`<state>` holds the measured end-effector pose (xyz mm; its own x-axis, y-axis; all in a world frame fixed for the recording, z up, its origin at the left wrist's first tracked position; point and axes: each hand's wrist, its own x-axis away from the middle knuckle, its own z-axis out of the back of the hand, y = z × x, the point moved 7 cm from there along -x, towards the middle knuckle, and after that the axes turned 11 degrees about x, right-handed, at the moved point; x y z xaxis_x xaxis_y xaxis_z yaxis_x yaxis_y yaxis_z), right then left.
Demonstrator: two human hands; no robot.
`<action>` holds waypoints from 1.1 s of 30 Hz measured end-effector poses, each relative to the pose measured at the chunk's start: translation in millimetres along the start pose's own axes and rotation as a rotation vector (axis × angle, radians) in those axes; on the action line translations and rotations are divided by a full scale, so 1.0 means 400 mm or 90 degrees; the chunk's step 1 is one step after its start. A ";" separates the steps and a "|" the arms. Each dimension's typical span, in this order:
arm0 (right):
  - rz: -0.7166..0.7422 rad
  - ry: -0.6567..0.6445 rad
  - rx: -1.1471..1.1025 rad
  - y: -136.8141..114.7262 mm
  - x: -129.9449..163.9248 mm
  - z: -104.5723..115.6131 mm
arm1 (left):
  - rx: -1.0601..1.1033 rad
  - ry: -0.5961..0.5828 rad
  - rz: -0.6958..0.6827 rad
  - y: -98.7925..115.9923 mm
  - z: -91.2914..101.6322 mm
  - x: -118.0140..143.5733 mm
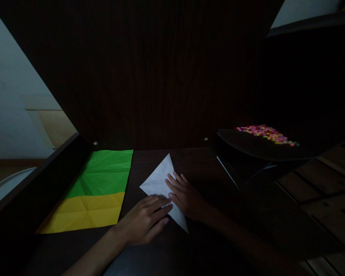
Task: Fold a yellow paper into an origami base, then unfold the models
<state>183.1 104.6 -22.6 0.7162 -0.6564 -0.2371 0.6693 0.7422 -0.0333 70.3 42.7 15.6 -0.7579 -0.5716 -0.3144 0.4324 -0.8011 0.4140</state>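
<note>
A white sheet of paper (158, 178), folded to a pointed shape, lies on the dark wooden surface (149, 257) in front of me. My left hand (146, 219) rests across its lower left edge, fingers stretched out over the paper. On the right side, my right hand (186, 195) lies flat with its fingers spread on the sheet. The fingertips of both hands come close together near the middle of the paper. Parts of the lower paper are hidden under the hands, and one tip sticks out below them.
Left of the paper lie a creased green sheet (106, 168) and a yellow sheet (94, 211). A dark side rail (46, 165) runs along the left. A dark upright panel (161, 76) rises behind. To the right, small colourful pieces (267, 132) cover part of a curved dark shelf (247, 147).
</note>
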 end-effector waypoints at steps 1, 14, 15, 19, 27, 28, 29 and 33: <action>0.001 -0.003 0.000 0.001 0.000 -0.001 | -0.003 -0.023 0.007 -0.001 -0.007 0.000; -0.016 0.030 0.007 0.022 -0.004 0.016 | -0.115 0.076 0.130 -0.064 0.013 0.019; -0.010 0.038 0.012 0.020 -0.004 0.020 | -0.130 0.083 0.141 -0.069 0.013 0.023; 0.028 0.061 0.009 0.011 0.000 0.027 | -0.158 0.063 0.192 -0.094 0.001 0.030; 0.129 0.044 -0.060 -0.020 0.010 0.035 | -0.182 0.018 0.215 -0.124 -0.026 0.044; 0.139 0.032 -0.066 -0.023 0.010 0.036 | -0.181 0.013 0.220 -0.126 -0.028 0.045; 0.146 0.020 -0.070 -0.025 0.011 0.036 | -0.181 0.010 0.224 -0.127 -0.029 0.047; 0.157 -0.015 -0.077 -0.027 0.010 0.032 | -0.179 0.002 0.225 -0.127 -0.032 0.049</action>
<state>181.3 92.0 -10.6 0.8602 -0.4555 -0.2295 0.4462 0.8900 -0.0940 39.7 70.1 -22.5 -0.5390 -0.8185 -0.1987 0.7802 -0.5741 0.2484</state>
